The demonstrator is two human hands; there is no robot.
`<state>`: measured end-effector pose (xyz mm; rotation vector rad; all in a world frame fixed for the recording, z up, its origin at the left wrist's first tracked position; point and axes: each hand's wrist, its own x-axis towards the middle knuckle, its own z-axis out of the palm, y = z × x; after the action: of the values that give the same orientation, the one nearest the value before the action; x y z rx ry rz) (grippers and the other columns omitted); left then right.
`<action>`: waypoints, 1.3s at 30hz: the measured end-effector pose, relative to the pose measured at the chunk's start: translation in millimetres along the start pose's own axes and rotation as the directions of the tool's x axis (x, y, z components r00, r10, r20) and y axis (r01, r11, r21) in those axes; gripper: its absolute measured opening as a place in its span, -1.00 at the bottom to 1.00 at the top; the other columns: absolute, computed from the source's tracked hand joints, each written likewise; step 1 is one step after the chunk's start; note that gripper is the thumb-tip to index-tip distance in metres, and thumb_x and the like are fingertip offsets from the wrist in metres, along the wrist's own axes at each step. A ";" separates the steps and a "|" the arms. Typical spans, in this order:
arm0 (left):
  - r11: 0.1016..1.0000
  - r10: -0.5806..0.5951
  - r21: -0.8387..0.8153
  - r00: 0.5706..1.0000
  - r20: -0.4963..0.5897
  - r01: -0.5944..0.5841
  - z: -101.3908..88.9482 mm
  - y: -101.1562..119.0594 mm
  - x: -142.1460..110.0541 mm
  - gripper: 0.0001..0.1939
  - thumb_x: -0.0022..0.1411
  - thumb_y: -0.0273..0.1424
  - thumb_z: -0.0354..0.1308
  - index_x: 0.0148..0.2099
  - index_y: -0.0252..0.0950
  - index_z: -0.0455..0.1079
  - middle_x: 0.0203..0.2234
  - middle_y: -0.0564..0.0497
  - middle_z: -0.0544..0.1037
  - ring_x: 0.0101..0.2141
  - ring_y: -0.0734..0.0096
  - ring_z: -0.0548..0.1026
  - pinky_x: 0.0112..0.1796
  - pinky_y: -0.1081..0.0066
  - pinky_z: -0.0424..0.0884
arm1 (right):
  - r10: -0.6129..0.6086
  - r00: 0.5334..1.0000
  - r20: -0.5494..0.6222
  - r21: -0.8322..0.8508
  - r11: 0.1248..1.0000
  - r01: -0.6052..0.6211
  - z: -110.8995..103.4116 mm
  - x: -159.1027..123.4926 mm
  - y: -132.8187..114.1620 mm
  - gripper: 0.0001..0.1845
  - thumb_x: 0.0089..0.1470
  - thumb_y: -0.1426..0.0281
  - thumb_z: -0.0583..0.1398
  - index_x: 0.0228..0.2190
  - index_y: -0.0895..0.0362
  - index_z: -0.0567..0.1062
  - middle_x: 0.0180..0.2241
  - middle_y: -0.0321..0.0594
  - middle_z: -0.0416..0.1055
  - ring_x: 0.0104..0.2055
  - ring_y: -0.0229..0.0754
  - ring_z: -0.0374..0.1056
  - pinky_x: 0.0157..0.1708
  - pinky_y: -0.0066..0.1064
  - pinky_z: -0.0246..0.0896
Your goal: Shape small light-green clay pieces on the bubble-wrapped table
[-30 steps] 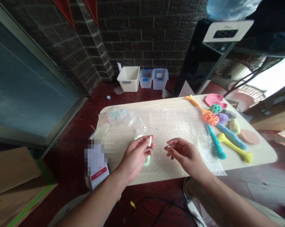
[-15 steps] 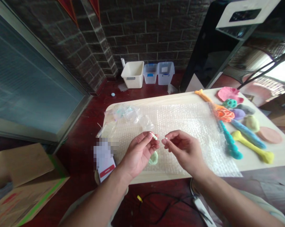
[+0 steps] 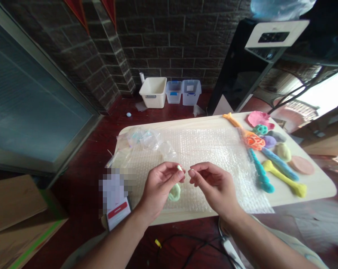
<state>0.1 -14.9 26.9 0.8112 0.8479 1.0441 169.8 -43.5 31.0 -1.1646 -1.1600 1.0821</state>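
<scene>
My left hand (image 3: 157, 185) is closed in a pinch on a small pale green beaded clay strip (image 3: 179, 168), mostly hidden now by the thumb and fingers. Just to its right, my right hand (image 3: 216, 185) has thumb and forefinger pressed together. A tiny pale speck shows at those fingertips, too small to name. A narrow gap separates the two hands. Below them, a light green clay ring (image 3: 174, 192) lies on the bubble wrap (image 3: 208, 149), partly covered by my left hand.
On the table's right side lie a yellow bone-shaped piece (image 3: 285, 179), a teal knobbly strip (image 3: 261, 170), a blue roll (image 3: 281, 164) and a pink piece (image 3: 258, 118). Clear plastic bags (image 3: 149, 140) lie at left, near a phone (image 3: 118, 211). Bins (image 3: 153, 93) stand by the wall.
My left hand has turned, and its fingers now cover most of the beaded strip. Both hands remain close together, while the whole view has shifted slightly.
</scene>
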 end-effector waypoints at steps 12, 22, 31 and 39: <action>0.930 0.125 0.340 0.990 0.067 -0.140 -0.5 -5.1 -0.6 -0.82 0.33 -0.29 0.33 -0.13 -0.30 0.55 -0.27 -0.06 0.67 -0.23 0.32 0.64 -0.17 0.40 0.52 | -0.016 0.997 0.069 0.006 1.000 0.016 -7.3 -0.1 0.1 -0.88 0.17 0.33 0.41 -0.22 0.07 0.68 -0.33 -0.19 0.65 -0.37 -0.24 0.51 -0.35 -0.40 0.45; 0.766 0.312 0.540 0.936 0.161 -0.348 -7.6 -5.5 -1.6 -0.90 0.36 -0.37 0.26 -0.14 -0.28 0.55 -0.26 -0.06 0.63 -0.24 0.31 0.59 -0.19 0.35 0.51 | -0.116 0.984 0.138 -0.152 0.979 0.136 -9.6 -1.0 3.9 -0.92 0.27 0.35 0.34 -0.20 0.02 0.68 -0.29 -0.19 0.59 -0.27 -0.16 0.50 -0.28 -0.31 0.43; 0.728 0.350 0.569 0.921 0.171 -0.383 -5.6 -1.3 -3.8 -0.92 0.35 -0.38 0.25 -0.17 -0.27 0.54 -0.29 -0.05 0.62 -0.29 0.32 0.57 -0.23 0.36 0.50 | -0.041 0.988 0.149 -0.088 0.995 0.055 -6.4 -0.1 2.9 -0.88 0.25 0.34 0.35 -0.18 -0.01 0.71 -0.31 -0.18 0.58 -0.32 -0.19 0.46 -0.36 -0.35 0.41; 0.691 0.370 0.602 0.911 0.181 -0.400 -4.9 -1.1 -3.2 -0.95 0.34 -0.43 0.25 -0.18 -0.27 0.54 -0.31 -0.03 0.63 -0.30 0.36 0.57 -0.24 0.39 0.48 | 0.063 0.991 0.119 -0.029 0.998 -0.060 -8.1 -0.3 -2.8 -0.81 0.20 0.27 0.38 -0.15 0.03 0.70 -0.35 -0.19 0.61 -0.40 -0.22 0.47 -0.41 -0.39 0.44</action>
<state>-4.7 -17.5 24.4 1.6433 1.0304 1.1059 177.9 -44.9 33.5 -1.1741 -1.2405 1.2011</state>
